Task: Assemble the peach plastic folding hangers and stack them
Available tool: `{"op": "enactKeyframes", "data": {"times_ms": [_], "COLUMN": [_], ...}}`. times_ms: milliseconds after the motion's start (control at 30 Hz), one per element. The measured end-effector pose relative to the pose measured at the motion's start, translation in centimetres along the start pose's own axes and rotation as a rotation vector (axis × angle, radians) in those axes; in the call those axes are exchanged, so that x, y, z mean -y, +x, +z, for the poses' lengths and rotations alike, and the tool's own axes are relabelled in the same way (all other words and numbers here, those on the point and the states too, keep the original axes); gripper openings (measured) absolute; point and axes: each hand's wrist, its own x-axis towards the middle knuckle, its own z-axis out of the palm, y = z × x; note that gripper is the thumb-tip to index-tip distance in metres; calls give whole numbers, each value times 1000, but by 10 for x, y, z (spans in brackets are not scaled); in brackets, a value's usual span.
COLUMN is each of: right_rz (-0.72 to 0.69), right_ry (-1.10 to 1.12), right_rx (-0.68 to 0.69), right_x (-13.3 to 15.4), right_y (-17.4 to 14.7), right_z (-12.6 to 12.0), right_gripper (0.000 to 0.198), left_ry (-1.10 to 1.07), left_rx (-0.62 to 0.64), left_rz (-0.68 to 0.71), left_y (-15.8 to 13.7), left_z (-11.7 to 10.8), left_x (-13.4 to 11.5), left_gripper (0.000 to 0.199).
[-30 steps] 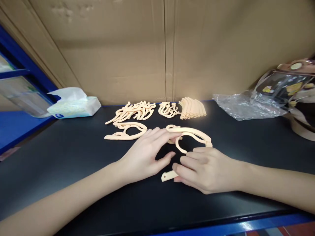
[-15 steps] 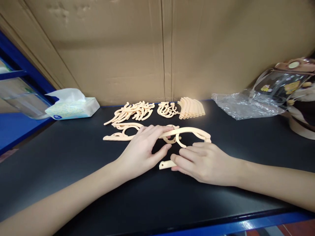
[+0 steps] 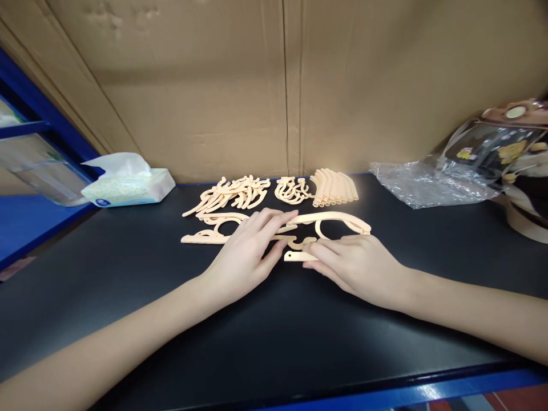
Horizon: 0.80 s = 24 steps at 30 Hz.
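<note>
Right hand [image 3: 355, 262] just brought the lower bar [image 3: 297, 257] of the hanger [image 3: 329, 216] up, so it looks more folded now. Hanger's at 2 o'clock from the left hand [image 3: 246, 251]. Right fingers grip that bar; left ones lie over the hanger's end, can't tell if they're pinching.

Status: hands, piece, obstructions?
Left hand at curved cream plastic arm.
Right hand gripping holed cream strip.
Cream plastic frame beside left hand, possibly crowding it.
</note>
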Motion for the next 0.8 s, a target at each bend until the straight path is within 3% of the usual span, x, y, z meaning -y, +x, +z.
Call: {"op": "enactKeyframes", "data": {"times_ms": [133,300,533,667,800], "right_rz": [44,23,27,46,30], "right_ry": [-17,7,127,158,167], "right_rx": [46,91,184,203,231], "right_x": [-8,-19,-33,-34,-35], "right_y": [1,2,1,2,2], "right_z": [4,5,4,3,2], "right_gripper": [25,28,29,30,29], "left_ry": [12,103,208,219,195], "left_rx": [-22,23,150,176,204], "left_rz": [-26,23,134,159,150], "left_y": [2,3,2,3,2], "left_z": [-1,-6,-5,-7,-8], "left_x": [5,7,7,4,3], "left_gripper": [41,15,24,17,26]}}
